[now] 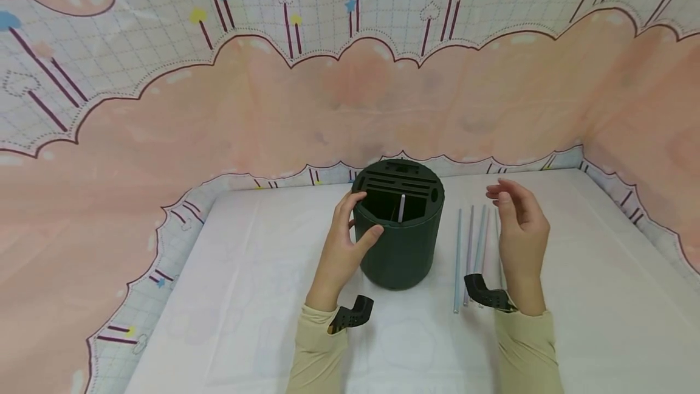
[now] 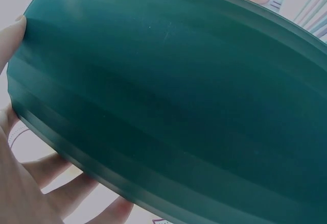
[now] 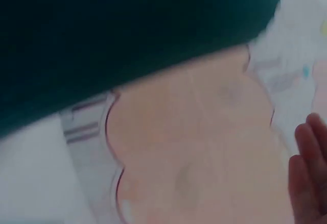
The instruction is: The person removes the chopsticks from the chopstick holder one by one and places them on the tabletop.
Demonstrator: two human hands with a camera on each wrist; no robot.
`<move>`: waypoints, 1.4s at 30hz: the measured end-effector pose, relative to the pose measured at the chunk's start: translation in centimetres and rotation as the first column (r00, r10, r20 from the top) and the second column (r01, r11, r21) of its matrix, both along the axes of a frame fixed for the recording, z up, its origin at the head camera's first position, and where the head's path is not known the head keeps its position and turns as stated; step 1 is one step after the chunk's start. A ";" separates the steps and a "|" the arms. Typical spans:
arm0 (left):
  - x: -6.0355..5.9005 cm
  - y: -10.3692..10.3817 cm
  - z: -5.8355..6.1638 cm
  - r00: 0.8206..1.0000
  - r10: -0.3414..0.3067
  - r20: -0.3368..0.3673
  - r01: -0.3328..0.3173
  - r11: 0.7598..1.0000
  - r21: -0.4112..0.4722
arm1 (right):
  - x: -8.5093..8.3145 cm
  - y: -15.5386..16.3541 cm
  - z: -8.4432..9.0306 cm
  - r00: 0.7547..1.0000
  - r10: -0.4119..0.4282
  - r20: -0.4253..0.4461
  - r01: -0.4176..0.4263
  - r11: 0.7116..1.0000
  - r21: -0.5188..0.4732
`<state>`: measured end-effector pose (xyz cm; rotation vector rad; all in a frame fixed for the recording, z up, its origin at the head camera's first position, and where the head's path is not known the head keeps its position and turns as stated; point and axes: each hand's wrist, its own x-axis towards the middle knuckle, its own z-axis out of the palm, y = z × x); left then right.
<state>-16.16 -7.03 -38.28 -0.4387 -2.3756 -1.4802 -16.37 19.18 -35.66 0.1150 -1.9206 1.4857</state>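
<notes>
A dark green ribbed pen holder (image 1: 398, 254), round and with slots across the back of its top, stands upright on the table. One slim pale stick (image 1: 401, 207) pokes up inside its large front opening. My left hand (image 1: 341, 254) grips the holder from the left, thumb at the front of the rim and fingers around the side; the left wrist view shows several fingertips (image 2: 120, 211) along its wall. Over the right side of the table, my right hand (image 1: 522, 230) is raised with relaxed fingers, holding nothing. Just left of it lie several slim pastel sticks (image 1: 458, 260), partly hidden by the hand and wrist camera.
A white-covered table (image 1: 257, 297) runs under everything. Behind it and along the sides hangs a peach and white patterned cloth (image 1: 306, 108). Each wrist bears a small black camera mount (image 1: 487, 293).
</notes>
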 end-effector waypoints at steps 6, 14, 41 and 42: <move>0.3 0.1 0.5 0.999 0.001 0.043 -0.001 1.000 0.002 | 1.5 -4.7 1.7 0.934 0.236 -0.270 -0.195 0.966 0.172; 2.2 0.7 3.1 0.998 -0.011 0.064 0.009 1.000 0.024 | 1.4 -7.9 0.3 0.914 0.346 -0.212 -0.229 0.872 0.433; 2.6 0.2 3.6 0.998 -0.016 0.054 0.014 1.000 0.023 | 3.2 -7.1 2.8 0.898 0.260 -0.354 -0.320 0.939 -0.124; 2.6 0.2 3.6 0.998 -0.016 0.054 0.015 1.000 0.024 | 3.3 -6.8 3.1 0.889 0.245 -0.388 -0.340 0.919 -0.200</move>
